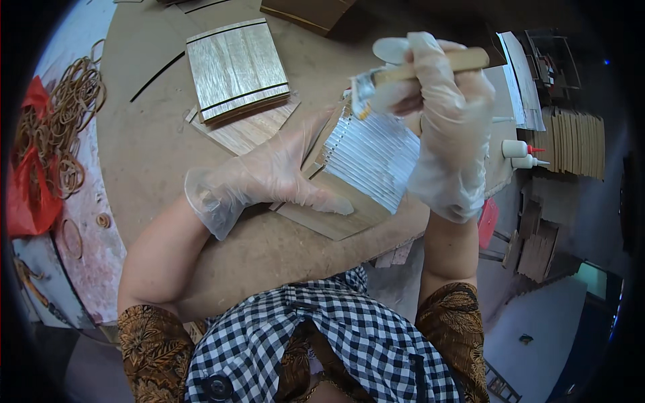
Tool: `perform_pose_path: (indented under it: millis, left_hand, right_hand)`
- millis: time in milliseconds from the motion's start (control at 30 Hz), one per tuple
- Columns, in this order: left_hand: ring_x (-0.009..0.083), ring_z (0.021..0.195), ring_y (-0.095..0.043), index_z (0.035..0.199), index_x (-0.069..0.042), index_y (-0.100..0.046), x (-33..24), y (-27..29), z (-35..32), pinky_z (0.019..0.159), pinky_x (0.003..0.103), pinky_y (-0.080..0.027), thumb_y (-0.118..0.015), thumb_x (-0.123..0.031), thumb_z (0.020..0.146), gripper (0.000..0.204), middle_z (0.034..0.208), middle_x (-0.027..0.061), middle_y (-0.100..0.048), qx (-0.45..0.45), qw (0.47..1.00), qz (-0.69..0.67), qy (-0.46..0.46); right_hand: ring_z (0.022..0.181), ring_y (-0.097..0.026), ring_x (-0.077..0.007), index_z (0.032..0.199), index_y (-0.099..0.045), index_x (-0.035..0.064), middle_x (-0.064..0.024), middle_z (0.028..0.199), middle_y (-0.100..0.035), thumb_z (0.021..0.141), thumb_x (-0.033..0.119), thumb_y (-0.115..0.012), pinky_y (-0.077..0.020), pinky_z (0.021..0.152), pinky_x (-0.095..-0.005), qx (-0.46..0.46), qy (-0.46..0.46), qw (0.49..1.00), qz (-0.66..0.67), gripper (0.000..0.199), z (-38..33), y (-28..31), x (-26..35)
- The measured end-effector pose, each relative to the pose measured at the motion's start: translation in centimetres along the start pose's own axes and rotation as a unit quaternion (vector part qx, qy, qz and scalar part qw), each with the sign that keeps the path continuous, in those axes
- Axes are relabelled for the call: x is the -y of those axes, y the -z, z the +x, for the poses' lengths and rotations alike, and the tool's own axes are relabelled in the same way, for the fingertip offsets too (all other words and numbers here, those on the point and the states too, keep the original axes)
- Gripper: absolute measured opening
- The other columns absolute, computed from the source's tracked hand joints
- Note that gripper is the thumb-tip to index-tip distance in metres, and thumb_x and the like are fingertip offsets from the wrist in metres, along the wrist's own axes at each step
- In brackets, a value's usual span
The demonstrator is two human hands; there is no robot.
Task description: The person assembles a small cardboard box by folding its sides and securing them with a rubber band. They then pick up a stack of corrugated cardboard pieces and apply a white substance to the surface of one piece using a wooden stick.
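Observation:
My right hand point(453, 127), in a clear glove, is closed around the wooden handle of a flat brush point(470, 59). White paste coats the brush's bristles, which hang above the far edge of a ridged piece point(373, 161). Its narrow parallel ridges look wet and whitish. The ridged piece lies on or against a thin wooden panel point(342, 225) at the table's near side. My left hand point(269, 171), also gloved, grips the work from the left. Its thumb presses on the panel's face, while the other fingers reach along the far edge, partly hidden.
A stack of wooden panels with dark stripes point(238, 64) sits at the far left, beside a thin dark strip point(158, 76). Rubber bands point(74, 121) and a red plastic bag point(33, 181) lie farther left. Glue bottles point(514, 149) and stacked brown boards point(578, 144) are at the right.

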State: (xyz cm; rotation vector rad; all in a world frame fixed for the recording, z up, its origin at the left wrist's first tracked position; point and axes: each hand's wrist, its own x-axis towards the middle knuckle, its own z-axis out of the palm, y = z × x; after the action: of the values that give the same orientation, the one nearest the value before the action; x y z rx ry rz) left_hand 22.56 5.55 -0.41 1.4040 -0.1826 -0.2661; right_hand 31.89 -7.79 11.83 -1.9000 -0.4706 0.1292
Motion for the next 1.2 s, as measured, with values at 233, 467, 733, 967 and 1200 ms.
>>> perform_pose_path:
  millis: [233,467,733,967,1200]
  left_hand:
    - [0.0303,0.137,-0.039,0.151,-0.001,-0.020,-0.1,0.0,-0.2,0.115,0.038,-0.030,-0.094,-0.030,0.058,0.123,0.143,0.0207,-0.044,-0.022,0.999,0.038,0.002]
    - [0.0292,0.138,-0.038,0.152,-0.002,-0.019,0.2,0.2,0.0,0.115,0.038,-0.030,-0.094,-0.030,0.058,0.123,0.144,0.0200,-0.043,-0.012,1.000,0.012,-0.007]
    - [0.0286,0.139,-0.036,0.151,0.001,-0.018,0.0,0.0,0.2,0.116,0.037,-0.027,-0.094,-0.029,0.056,0.126,0.146,0.0199,-0.040,-0.003,1.000,0.005,-0.004]
    - [0.0287,0.143,-0.028,0.151,0.006,-0.016,-0.1,0.0,0.1,0.119,0.037,-0.020,-0.095,-0.028,0.052,0.131,0.151,0.0207,-0.033,-0.005,0.999,-0.017,0.031]
    - [0.0296,0.143,-0.029,0.151,0.007,-0.014,0.1,0.1,0.1,0.119,0.037,-0.021,-0.095,-0.029,0.052,0.133,0.150,0.0224,-0.033,-0.008,1.000,0.006,0.028]
  right_hand:
    - [0.076,-0.065,-0.0135,0.106,-0.067,-0.0027,-0.0095,0.094,-0.069,0.100,0.014,-0.053,-0.0515,0.066,-0.0256,0.072,0.101,0.989,-0.075,0.023,-0.5,2.7,0.9]
    - [0.084,-0.065,-0.0175,0.092,-0.064,-0.0018,-0.0115,0.094,-0.068,0.092,0.010,-0.064,-0.0519,0.075,-0.0295,0.043,0.038,0.998,0.019,0.012,-1.6,9.1,-1.8]
    - [0.072,-0.061,-0.0133,0.091,-0.065,0.0004,-0.0094,0.086,-0.068,0.090,0.018,-0.067,-0.0490,0.064,-0.0262,0.099,0.025,0.995,-0.015,0.018,0.7,7.9,-2.3]
    - [0.067,-0.060,-0.0096,0.096,-0.071,-0.0001,-0.0079,0.083,-0.071,0.092,0.020,-0.068,-0.0479,0.062,-0.0232,0.145,0.065,0.987,0.002,0.020,2.6,4.1,-2.5]
    - [0.075,-0.066,-0.0161,0.099,-0.068,-0.0012,-0.0164,0.096,-0.072,0.094,0.017,-0.064,-0.0518,0.069,-0.0285,0.140,0.153,0.977,0.049,0.020,3.3,3.6,-3.8]
